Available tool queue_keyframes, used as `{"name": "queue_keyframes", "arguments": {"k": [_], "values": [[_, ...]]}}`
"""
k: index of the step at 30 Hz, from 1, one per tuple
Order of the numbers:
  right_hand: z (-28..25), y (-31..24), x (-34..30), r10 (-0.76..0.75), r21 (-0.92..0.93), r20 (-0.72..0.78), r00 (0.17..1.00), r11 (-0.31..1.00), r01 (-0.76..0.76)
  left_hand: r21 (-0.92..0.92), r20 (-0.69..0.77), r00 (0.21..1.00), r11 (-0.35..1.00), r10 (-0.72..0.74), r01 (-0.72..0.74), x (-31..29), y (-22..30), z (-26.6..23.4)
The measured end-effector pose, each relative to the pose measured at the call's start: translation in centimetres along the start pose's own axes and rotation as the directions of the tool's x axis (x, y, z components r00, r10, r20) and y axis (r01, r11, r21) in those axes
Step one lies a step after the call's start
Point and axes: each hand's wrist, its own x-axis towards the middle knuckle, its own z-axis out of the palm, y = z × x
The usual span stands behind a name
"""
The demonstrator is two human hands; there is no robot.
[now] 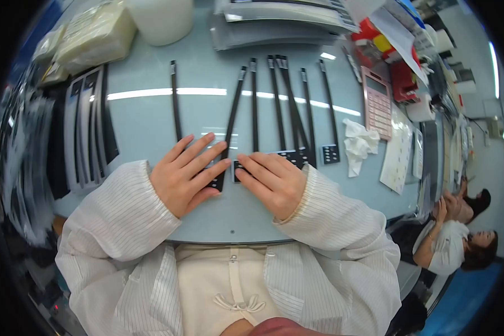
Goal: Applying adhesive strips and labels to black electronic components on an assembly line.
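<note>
Several thin black ribbon tails (254,106) lie fanned out on the pale table, with small silvery connectors at their far tips. Their near ends widen into small black keypad panels with pale marks. My left hand (179,178) lies flat, fingers spread, over the panel (217,182) of one left-hand piece, partly hiding it. Stretched across the neighbouring panel (238,171) are the fingers of my right hand (275,183). More panels (302,157) sit beside its wrist, some overlapping. One keypad (330,154) lies apart on the right. The leftmost tail (175,101) runs under my left fingertips.
A pink calculator (377,103), crumpled tissue (359,143) and white sheet (396,154) lie to the right. Stacked plastic-wrapped sheets (280,31) and a white round container (161,19) stand at the back. Long dark strips (87,129) are piled left. People (448,241) sit at the far right.
</note>
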Motion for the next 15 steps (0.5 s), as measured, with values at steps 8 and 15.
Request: {"name": "queue_keyframes", "arguments": {"k": [8, 15], "values": [[-1.3, 0.1, -0.2, 0.053, 0.030, -0.111, 0.992, 0.998, -0.050, 0.073, -0.072, 0.997, 0.996, -0.041, 0.046, 1.3, 1.2, 0.0], [-8.9, 2.5, -4.5, 0.293, -0.185, -0.445, 0.846, 0.894, -0.408, 0.042, -0.069, 0.990, 0.992, -0.119, 0.122, 1.3, 1.7, 0.5]]}}
